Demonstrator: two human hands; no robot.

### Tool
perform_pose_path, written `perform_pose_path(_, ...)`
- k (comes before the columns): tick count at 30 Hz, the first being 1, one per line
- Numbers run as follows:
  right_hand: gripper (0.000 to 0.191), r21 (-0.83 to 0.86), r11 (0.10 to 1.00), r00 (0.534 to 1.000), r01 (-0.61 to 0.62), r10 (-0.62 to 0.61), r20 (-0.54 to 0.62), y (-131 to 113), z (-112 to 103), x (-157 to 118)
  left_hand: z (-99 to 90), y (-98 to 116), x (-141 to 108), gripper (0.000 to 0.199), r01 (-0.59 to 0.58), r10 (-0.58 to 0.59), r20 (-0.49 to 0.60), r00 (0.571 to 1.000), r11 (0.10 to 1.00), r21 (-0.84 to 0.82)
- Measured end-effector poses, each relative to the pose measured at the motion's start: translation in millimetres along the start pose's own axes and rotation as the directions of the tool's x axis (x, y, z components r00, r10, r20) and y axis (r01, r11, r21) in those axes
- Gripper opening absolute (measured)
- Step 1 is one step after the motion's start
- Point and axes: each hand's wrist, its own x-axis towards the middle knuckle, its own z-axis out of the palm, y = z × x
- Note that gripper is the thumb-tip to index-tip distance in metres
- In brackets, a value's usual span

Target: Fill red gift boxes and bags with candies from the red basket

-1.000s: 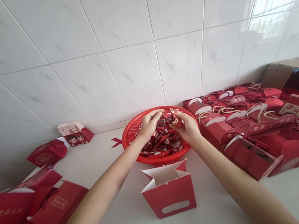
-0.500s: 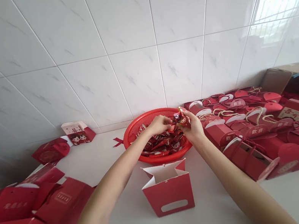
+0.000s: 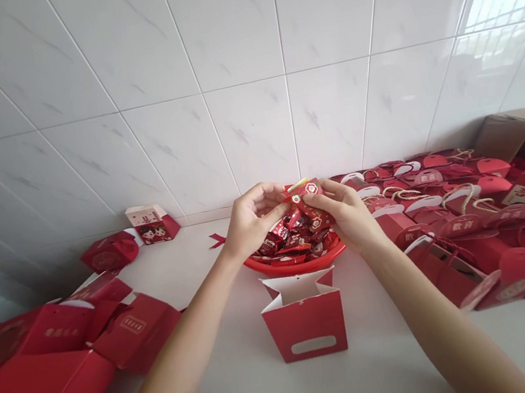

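Note:
Over the red plastic basket, my left hand and my right hand come together, fingers closed. Between them they hold red wrapped candies printed with white flowers; a yellow edge sticks out on top. How many pieces are in the hands I cannot tell. Loose candies in shiny red wrappers fill the basket below. In front of the basket stands a red paper gift box, upright, its top open and white inside, with an oval window in its front.
Several finished-looking red gift boxes with rope or ribbon handles crowd the right side. More red boxes lie at the left. A small printed box stands by the tiled wall. A cardboard carton is at far right.
My left hand has risen from the candies and now meets my right hand on the held pieces. The view has shifted slightly left.

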Motion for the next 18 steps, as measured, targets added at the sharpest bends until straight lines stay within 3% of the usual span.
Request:
perform_pose_path(2, 0.026, -0.028, 0.999, 0.997, -0.020, 0.022, 0.071, -10.2, 1.7, -8.4, -10.7, 18.2, -16.3, 0.034, -0.008, 0.007, 0.057, 0.998, 1.000, 0.029)
perform_pose_path(4, 0.025, -0.051, 0.996, 0.987, -0.069, 0.076, 0.144, -22.0, 1.1, -16.6, -24.8, 36.4, -32.5, 0.023, -0.023, -0.003, 0.204, 0.979, 0.992, 0.125)
perform_pose_path(6, 0.023, -0.086, 0.992, 0.971, -0.096, 0.112, 0.212, -32.6, -0.8, -23.9, -36.6, 50.4, -46.3, 0.015, -0.024, -0.081, 0.386, 0.919, 0.966, 0.259)
perform_pose_path(8, 0.019, -0.143, 0.985, 0.953, -0.091, 0.128, 0.275, -40.1, -2.5, -29.8, -41.8, 56.7, -56.1, 0.011, -0.019, -0.167, 0.500, 0.850, 0.938, 0.346)
perform_pose_path(10, 0.015, -0.220, 0.972, 0.927, -0.080, 0.153, 0.341, -43.8, -2.7, -34.1, -40.5, 55.3, -61.1, 0.012, -0.019, -0.210, 0.536, 0.817, 0.921, 0.389)
perform_pose_path(13, 0.013, -0.333, 0.940, 0.887, -0.078, 0.218, 0.406, -44.2, 0.2, -37.5, -35.0, 45.0, -61.8, 0.019, -0.011, -0.228, 0.545, 0.807, 0.917, 0.399)
perform_pose_path(18, 0.016, -0.434, 0.898, 0.872, -0.073, 0.269, 0.410, -38.6, 5.8, -37.3, -35.8, 31.3, -59.4, 0.031, 0.100, -0.286, 0.552, 0.783, 0.934, 0.342)
